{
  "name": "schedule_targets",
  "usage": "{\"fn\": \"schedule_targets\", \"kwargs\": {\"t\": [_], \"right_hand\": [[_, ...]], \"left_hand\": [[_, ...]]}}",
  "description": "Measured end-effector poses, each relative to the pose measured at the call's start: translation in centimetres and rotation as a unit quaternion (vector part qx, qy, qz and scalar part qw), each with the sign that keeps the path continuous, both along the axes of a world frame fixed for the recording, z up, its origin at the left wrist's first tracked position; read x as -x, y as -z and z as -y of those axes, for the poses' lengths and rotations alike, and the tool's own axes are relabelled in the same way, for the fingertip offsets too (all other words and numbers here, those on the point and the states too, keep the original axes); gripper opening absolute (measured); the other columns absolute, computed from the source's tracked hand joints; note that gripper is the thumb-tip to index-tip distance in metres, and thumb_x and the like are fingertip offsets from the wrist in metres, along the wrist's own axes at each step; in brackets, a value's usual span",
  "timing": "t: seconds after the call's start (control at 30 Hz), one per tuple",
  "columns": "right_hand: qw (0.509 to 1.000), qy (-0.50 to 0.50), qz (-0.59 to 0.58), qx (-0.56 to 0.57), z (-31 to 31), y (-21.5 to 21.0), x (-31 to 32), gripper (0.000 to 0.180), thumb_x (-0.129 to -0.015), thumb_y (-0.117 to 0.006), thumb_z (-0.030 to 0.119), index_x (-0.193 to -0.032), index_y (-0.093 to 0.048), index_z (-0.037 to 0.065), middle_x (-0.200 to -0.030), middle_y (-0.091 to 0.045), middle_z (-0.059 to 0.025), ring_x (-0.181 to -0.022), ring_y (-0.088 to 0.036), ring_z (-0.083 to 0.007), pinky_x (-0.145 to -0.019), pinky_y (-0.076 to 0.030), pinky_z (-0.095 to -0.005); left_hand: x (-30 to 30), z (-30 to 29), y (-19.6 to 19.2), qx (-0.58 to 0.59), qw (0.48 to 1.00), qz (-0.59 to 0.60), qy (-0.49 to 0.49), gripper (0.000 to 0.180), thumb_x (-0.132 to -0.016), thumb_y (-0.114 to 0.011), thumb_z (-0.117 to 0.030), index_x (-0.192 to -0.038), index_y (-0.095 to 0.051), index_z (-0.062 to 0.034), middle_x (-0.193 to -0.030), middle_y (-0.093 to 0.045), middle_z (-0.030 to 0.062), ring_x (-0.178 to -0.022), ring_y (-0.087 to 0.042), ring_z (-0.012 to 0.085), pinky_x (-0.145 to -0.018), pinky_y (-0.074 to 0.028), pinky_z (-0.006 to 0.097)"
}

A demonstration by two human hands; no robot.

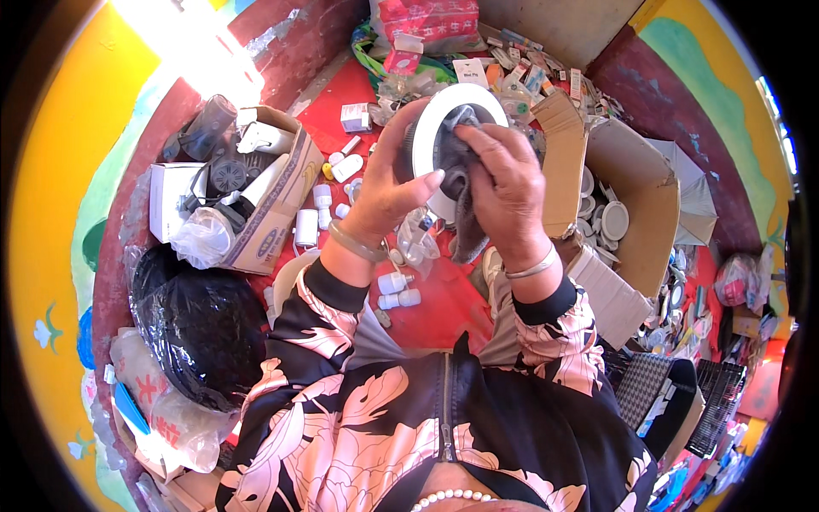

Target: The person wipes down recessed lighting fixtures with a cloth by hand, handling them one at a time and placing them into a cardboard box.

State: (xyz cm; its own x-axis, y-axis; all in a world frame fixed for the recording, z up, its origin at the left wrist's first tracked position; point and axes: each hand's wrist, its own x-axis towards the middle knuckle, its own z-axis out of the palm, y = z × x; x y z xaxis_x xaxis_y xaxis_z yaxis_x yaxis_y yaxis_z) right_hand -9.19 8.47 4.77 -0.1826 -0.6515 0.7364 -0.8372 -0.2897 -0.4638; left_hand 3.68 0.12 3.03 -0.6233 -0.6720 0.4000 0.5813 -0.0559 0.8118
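Observation:
My left hand is closed round the side of a round downlight with a wide white rim and a dark body, held up in front of my chest. The light is tilted, its inner face turned to the right. In my right hand is a dark grey cloth, pressed by the fingers into the ring's hollow, with its loose end hanging below. The cloth and fingers hide most of the hollow. Under my hands, several white bulbs and lamp holders lie on a red sheet.
At the left, a cardboard box holds dark and white fittings, with a black plastic bag nearer me. An open carton of white round fittings stands at the right. Small boxes pile up along the back wall, beside a red bag.

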Motion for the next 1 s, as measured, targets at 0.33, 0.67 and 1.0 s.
{"fn": "schedule_targets", "kwargs": {"t": [0.33,0.67,1.0], "right_hand": [[0.797,-0.323,0.501,-0.098,-2.6,-2.8,4.6,0.034,-0.068,-0.047,0.005,-0.098,-0.058,-0.005,-0.100,-0.058,-0.0122,-0.095,-0.056,-0.0181,-0.083,-0.046,-0.0291],[0.771,-0.210,0.586,-0.134,-2.6,-1.4,4.7,0.042,-0.094,-0.041,0.037,-0.104,-0.057,-0.001,-0.088,-0.064,-0.0111,-0.064,-0.053,-0.0086,-0.058,-0.044,-0.0207],[0.722,-0.198,0.591,-0.302,-0.7,-0.1,1.6,0.041,-0.087,-0.058,0.035,-0.101,-0.055,-0.003,-0.076,-0.060,-0.0070,-0.059,-0.056,-0.0116,-0.053,-0.045,-0.0235]], "left_hand": [[0.1,1.1,1.3,-0.118,0.992,0.001,-0.041,0.069,-0.072,-0.058,-0.017,-0.134,-0.032,-0.0024,-0.124,-0.045,0.0126,-0.116,-0.044,0.0212,-0.100,-0.034,0.034],[-1.4,2.6,0.1,-0.189,0.969,-0.136,-0.076,0.068,-0.078,-0.055,-0.031,-0.133,-0.031,-0.0001,-0.131,-0.043,0.0132,-0.120,-0.043,0.0272,-0.103,-0.032,0.044],[-1.9,2.3,0.1,-0.023,0.999,-0.029,-0.019,0.080,-0.065,-0.060,-0.023,-0.136,-0.029,-0.0027,-0.130,-0.041,0.0160,-0.121,-0.043,0.0277,-0.102,-0.034,0.040]]}}
